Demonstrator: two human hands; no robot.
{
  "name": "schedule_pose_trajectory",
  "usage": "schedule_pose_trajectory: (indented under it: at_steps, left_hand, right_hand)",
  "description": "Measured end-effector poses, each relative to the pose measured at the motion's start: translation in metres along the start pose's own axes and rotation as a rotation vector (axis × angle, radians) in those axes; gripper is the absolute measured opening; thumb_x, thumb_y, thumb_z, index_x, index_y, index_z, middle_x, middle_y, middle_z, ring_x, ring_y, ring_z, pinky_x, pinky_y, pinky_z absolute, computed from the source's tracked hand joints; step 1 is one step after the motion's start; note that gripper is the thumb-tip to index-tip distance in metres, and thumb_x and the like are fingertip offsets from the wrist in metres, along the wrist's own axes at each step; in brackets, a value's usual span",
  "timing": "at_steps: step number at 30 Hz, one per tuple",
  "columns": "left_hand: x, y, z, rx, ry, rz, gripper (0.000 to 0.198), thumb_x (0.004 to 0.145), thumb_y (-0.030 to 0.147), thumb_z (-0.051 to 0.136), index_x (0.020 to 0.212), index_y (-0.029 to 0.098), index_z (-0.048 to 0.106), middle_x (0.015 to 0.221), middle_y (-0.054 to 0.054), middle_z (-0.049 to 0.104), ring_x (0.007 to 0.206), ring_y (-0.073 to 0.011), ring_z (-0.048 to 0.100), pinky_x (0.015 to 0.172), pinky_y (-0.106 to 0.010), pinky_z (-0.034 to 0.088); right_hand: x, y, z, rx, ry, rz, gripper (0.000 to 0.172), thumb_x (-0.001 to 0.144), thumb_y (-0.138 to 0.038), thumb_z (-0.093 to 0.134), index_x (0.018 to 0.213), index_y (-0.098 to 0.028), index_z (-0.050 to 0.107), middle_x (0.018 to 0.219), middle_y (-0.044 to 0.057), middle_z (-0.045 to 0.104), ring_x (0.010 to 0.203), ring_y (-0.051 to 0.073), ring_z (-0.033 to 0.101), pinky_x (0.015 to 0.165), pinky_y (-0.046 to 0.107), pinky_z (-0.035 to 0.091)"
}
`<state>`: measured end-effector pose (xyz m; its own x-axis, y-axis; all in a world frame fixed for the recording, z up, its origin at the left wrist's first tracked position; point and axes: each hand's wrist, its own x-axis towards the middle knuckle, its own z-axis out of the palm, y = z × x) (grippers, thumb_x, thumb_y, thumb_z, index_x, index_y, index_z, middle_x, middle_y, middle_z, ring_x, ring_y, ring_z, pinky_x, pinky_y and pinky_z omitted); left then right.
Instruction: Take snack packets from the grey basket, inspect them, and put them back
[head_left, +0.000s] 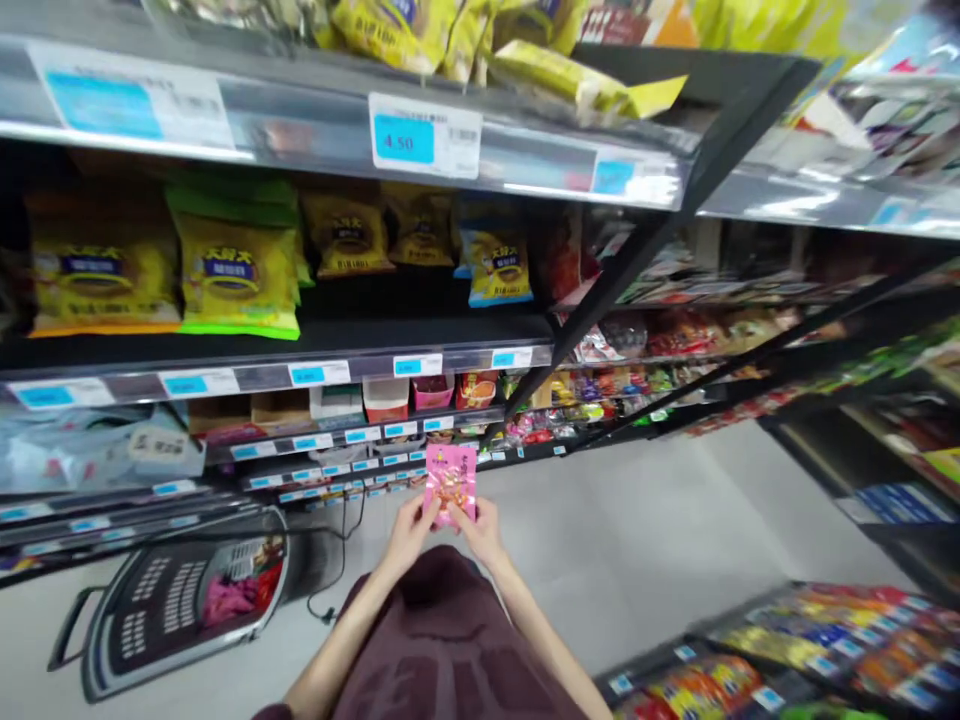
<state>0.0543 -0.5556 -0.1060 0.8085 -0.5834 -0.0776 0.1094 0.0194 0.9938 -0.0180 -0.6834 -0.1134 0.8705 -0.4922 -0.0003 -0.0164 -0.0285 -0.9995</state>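
Note:
A small pink snack packet (451, 474) is held upright in front of my body, with dark print near its top and reddish contents pictured or showing lower down. My left hand (411, 527) grips its lower left edge, thumb on the front. On the lower right edge, my right hand (480, 528) pinches it the same way. The fingers behind the packet are hidden. Just beyond it are the lower shelves, lined with blue-and-white price labels.
At left on the floor stands a grey shopping basket (161, 610) with pink and red packets inside. A black cable (345, 560) hangs to the floor beside it. Yellow snack bags (238, 270) sit on the shelf ahead. Colourful packets (705, 690) fill a low display at bottom right.

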Motion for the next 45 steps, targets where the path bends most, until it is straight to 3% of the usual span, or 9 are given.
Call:
schedule_pose_trajectory:
  at_steps: [4,11,18,24,28,36,41,45]
  left_hand:
    - [0.005,0.012,-0.014,0.012,0.015,0.012,0.037,0.084,0.050,0.059,0.082,0.013,0.065,0.070,-0.002,0.060,0.062,-0.0136,0.052,0.058,-0.023,0.042]
    - [-0.004,0.006,-0.016,-0.032,0.223,-0.004,0.032,0.084,0.046,0.061,0.085,0.014,0.062,0.073,-0.001,0.061,0.066,-0.0137,0.053,0.063,-0.022,0.044]
    - [-0.014,-0.004,-0.024,-0.001,0.233,-0.013,0.035,0.086,0.046,0.058,0.090,0.013,0.067,0.080,-0.002,0.065,0.072,-0.0155,0.056,0.068,-0.024,0.044]
    - [-0.013,-0.008,-0.025,0.183,0.304,0.078,0.031,0.088,0.042,0.056,0.083,0.013,0.067,0.078,-0.003,0.061,0.072,-0.0149,0.053,0.067,-0.024,0.042]
    - [-0.005,-0.004,-0.022,0.127,0.286,0.066,0.028,0.086,0.040,0.059,0.090,0.013,0.067,0.079,-0.003,0.063,0.072,-0.0152,0.054,0.066,-0.024,0.042]
    - [0.006,0.006,-0.010,0.152,0.211,0.112,0.029,0.086,0.039,0.058,0.076,0.013,0.060,0.066,0.003,0.047,0.061,-0.0100,0.041,0.059,-0.021,0.035]
    - [0.010,-0.004,-0.005,0.073,0.117,0.058,0.034,0.087,0.045,0.056,0.081,0.013,0.062,0.070,0.000,0.055,0.062,-0.0111,0.047,0.059,-0.021,0.038]
    - [0.010,-0.010,-0.006,-0.013,0.053,0.001,0.037,0.087,0.049,0.056,0.089,0.012,0.063,0.075,-0.002,0.060,0.065,-0.0135,0.053,0.060,-0.023,0.043]
  right_hand:
    - [0.009,-0.005,0.015,0.043,0.004,0.014,0.035,0.077,-0.041,0.069,0.056,-0.015,0.057,0.046,-0.001,0.052,0.043,0.010,0.045,0.046,0.022,0.037]
    - [0.002,-0.002,0.037,-0.032,-0.015,0.025,0.034,0.080,-0.040,0.067,0.059,-0.015,0.057,0.054,0.000,0.057,0.051,0.011,0.049,0.053,0.023,0.041]
    - [0.000,0.005,0.034,-0.235,-0.063,0.057,0.035,0.081,-0.043,0.066,0.063,-0.014,0.059,0.057,0.000,0.057,0.054,0.011,0.049,0.054,0.023,0.040]
    - [0.006,0.015,0.032,-0.220,-0.090,0.082,0.036,0.078,-0.047,0.068,0.074,-0.012,0.065,0.061,0.004,0.063,0.058,0.016,0.057,0.058,0.026,0.046]
    - [0.017,0.010,0.026,-0.167,-0.079,0.074,0.036,0.076,-0.044,0.071,0.090,-0.011,0.069,0.075,0.009,0.069,0.067,0.019,0.063,0.065,0.029,0.051]
    - [0.016,0.012,0.014,0.039,0.081,0.116,0.027,0.072,-0.037,0.075,0.066,-0.013,0.064,0.057,0.002,0.060,0.055,0.013,0.052,0.058,0.027,0.045]
    - [0.012,0.022,0.005,0.159,0.038,0.158,0.026,0.073,-0.035,0.075,0.063,-0.014,0.062,0.056,0.000,0.057,0.052,0.012,0.049,0.055,0.026,0.042]
    - [0.015,0.022,-0.002,0.107,-0.054,0.198,0.026,0.074,-0.037,0.074,0.068,-0.013,0.066,0.059,0.002,0.060,0.056,0.014,0.053,0.058,0.026,0.044]
